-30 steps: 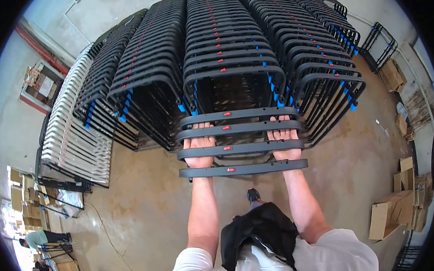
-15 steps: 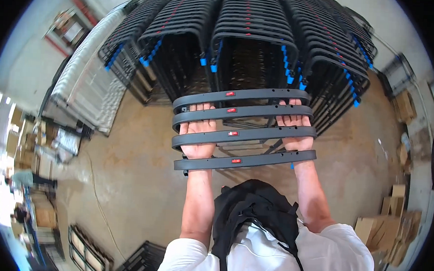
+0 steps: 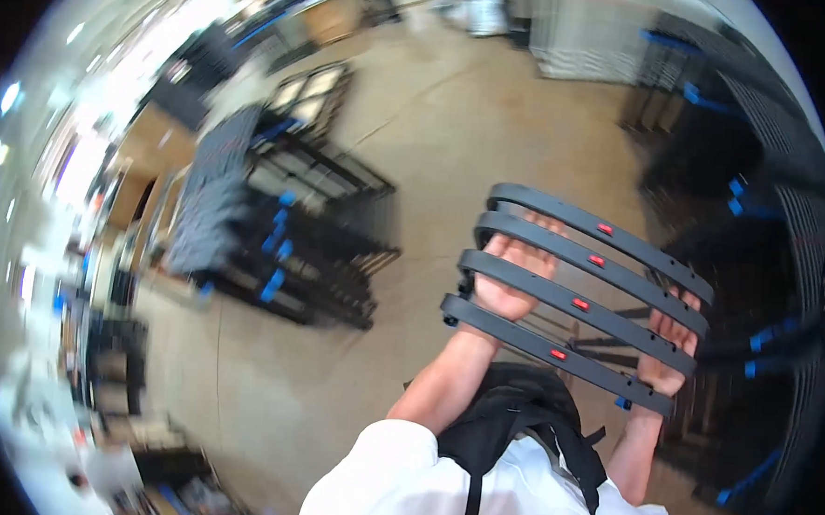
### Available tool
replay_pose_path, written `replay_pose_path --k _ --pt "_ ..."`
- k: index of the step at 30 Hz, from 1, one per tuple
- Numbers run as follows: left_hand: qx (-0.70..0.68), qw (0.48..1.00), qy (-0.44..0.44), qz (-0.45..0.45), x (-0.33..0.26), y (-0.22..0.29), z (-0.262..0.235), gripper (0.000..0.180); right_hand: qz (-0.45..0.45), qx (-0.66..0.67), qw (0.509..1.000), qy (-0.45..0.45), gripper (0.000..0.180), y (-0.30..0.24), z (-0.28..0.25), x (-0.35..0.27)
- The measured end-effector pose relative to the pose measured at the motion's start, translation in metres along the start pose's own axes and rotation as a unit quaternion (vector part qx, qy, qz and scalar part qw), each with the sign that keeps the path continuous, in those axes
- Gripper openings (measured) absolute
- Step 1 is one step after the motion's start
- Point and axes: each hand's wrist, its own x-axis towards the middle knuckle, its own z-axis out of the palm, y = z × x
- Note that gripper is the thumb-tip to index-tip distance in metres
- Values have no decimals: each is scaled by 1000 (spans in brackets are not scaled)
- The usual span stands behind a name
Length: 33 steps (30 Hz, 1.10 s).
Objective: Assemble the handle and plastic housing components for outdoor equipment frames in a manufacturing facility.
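Both hands under one folded black chair (image 3: 578, 294), carried out in front at chest height, four slats facing up. Left hand (image 3: 514, 281) and right hand (image 3: 671, 350) curl shut around slats near opposite ends, likely for balance. One dark stack of chairs (image 3: 274, 232) stands left (blurred).

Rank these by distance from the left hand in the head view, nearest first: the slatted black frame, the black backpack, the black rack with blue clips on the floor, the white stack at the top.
1. Slatted black frame: held in the left hand.
2. Backpack: just below, on the person's chest.
3. Black rack: on the floor, to the left.
4. White stack: far off at the top edge.
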Motion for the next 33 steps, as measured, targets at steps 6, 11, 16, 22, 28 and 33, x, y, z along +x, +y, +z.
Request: replay_pose_path --k 6,11,16,22,28,33 --pt "-7 979 -36 200 -145 -5 76 58 129 3 955 267 52 4 142 19" --pt "-21 945 -26 325 -217 -27 121 58 249 12 954 164 55 -1 200 34" --pt "-14 913 -28 407 -259 -43 144 56 339 63 935 82 57 0 218 42" --pt "66 895 -32 440 -288 -39 193 61 405 158 899 -55 51 11 228 42" --pt "116 884 18 453 -334 -17 195 62 427 129 894 46 51 37 254 2" --pt "115 888 33 443 -377 120 178 62 444 139 879 104 51 180 282 -28"
